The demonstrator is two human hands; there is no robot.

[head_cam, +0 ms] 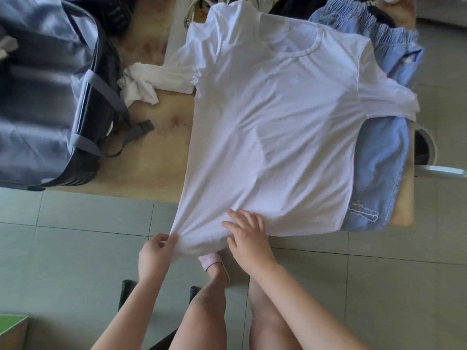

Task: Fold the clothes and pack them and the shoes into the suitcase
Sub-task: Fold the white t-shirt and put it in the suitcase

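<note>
White short-sleeved T-shirt point(273, 122) lies spread flat across the middle of a light wooden table point(151, 173), its hem hanging over the near edge at the lower centre of the frame. The left hand point(154, 253) pinches the hem's lower left corner between thumb and curled fingers. The right hand point(249, 236) rests on the hem just beside it, fingers straight and spread apart. Pale blue ripped denim jeans point(379, 173) lie under the shirt at the right. A crumpled white garment point(141, 84) sits left of the shirt, near an open dark suitcase with grey lining and straps point(38, 97) in the upper left. White lettering on a black waistband point(372, 5) at the upper right is too cut off to read.
</note>
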